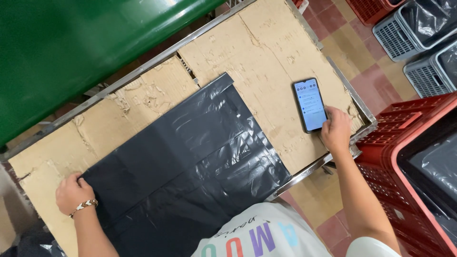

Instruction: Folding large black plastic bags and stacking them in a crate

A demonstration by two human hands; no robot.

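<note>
My left hand sits flat-ish on the near-left corner of the dark plastic bag, fingers curled down on its edge — pressing, not gripping. The bag lies spread flat across the cardboard-covered counter, its near end running off toward my shirt. My right hand is at the lower edge of the phone, fingertips touching it; palm faces down, fingers loosely bent, nothing clamped that I can see. The phone lies flat, screen lit, near the counter's right rim.

Handling, as I judge it: the bag is thin film, very light, limp, slick and crinkly; it will slide on cardboard and tear if snagged. Best taken at a corner or along the folded edge, pinched. The phone is stiff, smooth, breakable — take it by the long sides.

Around: green bin along the far-left side, red crates just right of the counter, grey crates with liners beyond on the tiled floor. Torn cardboard patches and the metal rim could catch the film.
</note>
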